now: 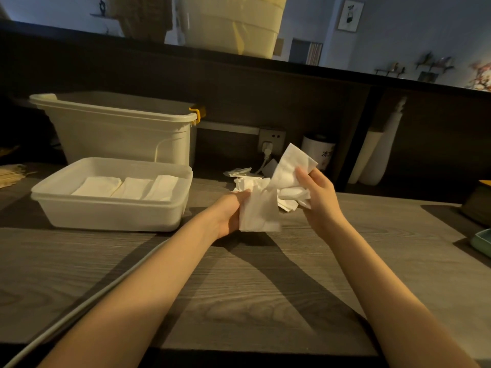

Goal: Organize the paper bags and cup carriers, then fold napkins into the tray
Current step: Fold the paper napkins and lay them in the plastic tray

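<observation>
A white napkin (259,212) hangs above the wooden counter (239,288), held between two bare hands near the middle of the view. The left hand (228,216) grips the napkin's left edge, fingers curled behind the sheet and the thumb lying along its upper edge. The right hand (317,197) pinches a second, upturned part of white paper (291,166) between thumb and fingers; whether this is the same sheet or another cannot be told. Just behind the hands, a loose heap of crumpled napkins (247,183) rests on the counter.

To the left stands a white plastic tray (106,216), well apart from the hands. Three folded napkins (127,188) lie side by side on its floor. Behind the tray and close to it stands a taller white bin (119,136) with a yellow clip (198,111) at its right rim.

On the dark back panel, a wall socket (271,140) carries a white plug (267,150), whose cord runs down toward the heap. To its right stands a white canister (318,151) bearing dark characters. Farther right, white rolled sheets (377,152) lean upright against the panel. A grey cable (79,306) crosses the counter's lower left. At the right edge, part of a pale green dish (482,241) shows.
</observation>
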Motion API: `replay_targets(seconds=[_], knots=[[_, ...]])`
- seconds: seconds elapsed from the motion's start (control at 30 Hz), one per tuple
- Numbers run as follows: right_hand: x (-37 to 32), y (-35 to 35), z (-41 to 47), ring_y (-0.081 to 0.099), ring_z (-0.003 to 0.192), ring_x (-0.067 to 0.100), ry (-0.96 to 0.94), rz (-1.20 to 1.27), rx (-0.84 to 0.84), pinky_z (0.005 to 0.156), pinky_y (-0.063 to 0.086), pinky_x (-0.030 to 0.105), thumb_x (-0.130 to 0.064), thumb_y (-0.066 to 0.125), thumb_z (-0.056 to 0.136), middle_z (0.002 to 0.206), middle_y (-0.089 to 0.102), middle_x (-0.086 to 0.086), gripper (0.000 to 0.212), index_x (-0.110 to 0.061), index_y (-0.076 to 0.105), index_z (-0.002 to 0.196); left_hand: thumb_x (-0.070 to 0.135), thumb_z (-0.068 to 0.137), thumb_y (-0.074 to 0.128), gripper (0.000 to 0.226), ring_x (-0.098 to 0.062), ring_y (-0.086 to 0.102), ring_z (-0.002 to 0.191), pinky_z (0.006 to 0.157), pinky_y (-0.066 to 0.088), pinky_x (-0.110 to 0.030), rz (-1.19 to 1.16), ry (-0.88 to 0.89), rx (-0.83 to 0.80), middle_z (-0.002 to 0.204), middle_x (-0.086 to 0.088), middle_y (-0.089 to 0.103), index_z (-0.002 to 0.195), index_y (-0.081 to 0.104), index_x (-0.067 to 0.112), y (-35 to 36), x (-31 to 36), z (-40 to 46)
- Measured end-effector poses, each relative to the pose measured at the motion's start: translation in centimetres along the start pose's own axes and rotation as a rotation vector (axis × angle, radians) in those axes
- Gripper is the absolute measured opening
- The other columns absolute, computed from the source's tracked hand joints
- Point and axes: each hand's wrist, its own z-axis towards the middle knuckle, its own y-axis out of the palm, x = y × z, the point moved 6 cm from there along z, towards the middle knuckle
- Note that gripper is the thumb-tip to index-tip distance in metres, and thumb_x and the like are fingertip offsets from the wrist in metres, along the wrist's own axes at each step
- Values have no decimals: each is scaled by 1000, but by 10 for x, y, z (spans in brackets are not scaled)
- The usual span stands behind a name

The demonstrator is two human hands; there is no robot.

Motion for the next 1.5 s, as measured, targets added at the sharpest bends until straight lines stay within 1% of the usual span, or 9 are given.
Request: replay_targets(seconds=[0.17, 0.37, 0.57, 0.67, 0.8, 0.9, 1.1, 1.37, 1.5], knots=[[16, 13, -8, 65, 71, 12, 271, -100, -237, 64, 53, 23, -21, 54, 93, 86, 66, 3, 13, -12, 62, 100, 29, 100, 38, 40, -26, 58, 100, 75, 48, -41, -71, 9, -21, 125, -13, 56, 138, 40, 15, 2, 2, 0], [27, 12, -5, 68, 85, 18, 255, -340, -134, 76, 56, 30, -25, 60, 90, 99, 68, 5, 28, -11, 60, 114, 33, 101, 34, 40, -18, 64, 85, 61, 54, -29, 42, 67, -68, 101, -4, 64, 134, 46, 15, 9, 5, -2], [27, 5, -2, 66, 88, 20, 222, -437, -47, 72, 55, 29, -27, 63, 88, 100, 66, 4, 27, -14, 59, 111, 47, 96, 38, 43, -18, 63, 93, 73, 53, -30, 155, 96, -76, 105, -1, 64, 126, 50, 19, 13, 5, -2], [27, 5, -3, 67, 88, 23, 216, -490, -63, 77, 55, 33, -29, 62, 88, 97, 66, 6, 18, -15, 61, 100, 37, 95, 48, 36, -21, 60, 103, 88, 49, -35, 331, 141, -31, 113, -4, 64, 122, 55, 15, 10, 6, 2], [28, 8, -6, 61, 92, 20, 270, -650, -166, 72, 49, 27, -45, 61, 86, 101, 62, 5, 43, -12, 56, 113, 28, 97, 46, 30, -22, 60, 102, 90, 49, -37, 326, 157, 46, 105, -3, 64, 122, 53, 13, 5, 5, 3], [28, 9, -8, 63, 89, 17, 327, -600, -220, 76, 54, 29, -33, 69, 82, 97, 61, 1, 37, -19, 50, 112, 26, 98, 43, 32, -25, 61, 101, 88, 51, -41, 202, 158, 72, 106, -5, 62, 127, 48, 12, 2, 7, 3], [30, 5, -5, 60, 60, 4, 339, -548, -175, 56, 50, 15, -22, 71, 81, 76, 66, 1, 39, -16, 52, 115, 24, 96, 48, 37, -20, 61, 90, 72, 54, -34, 96, 110, 43, 102, -3, 61, 131, 45, 14, 2, 6, 1], [31, 8, -9, 64, 80, 11, 405, -589, -253, 67, 49, 21, -26, 61, 90, 98, 66, 2, 31, -16, 54, 118, 12, 93, 53, 39, -23, 60, 102, 81, 52, -38, 170, 113, 102, 123, -10, 59, 132, 46, 10, -6, 4, 7], [33, 8, -14, 64, 92, 16, 501, -538, -351, 77, 49, 26, -10, 51, 93, 108, 64, 7, 21, -16, 55, 113, 11, 93, 52, 38, -25, 60, 105, 83, 52, -41, 162, 103, 114, 122, -11, 60, 131, 47, 11, -8, 3, 9]])
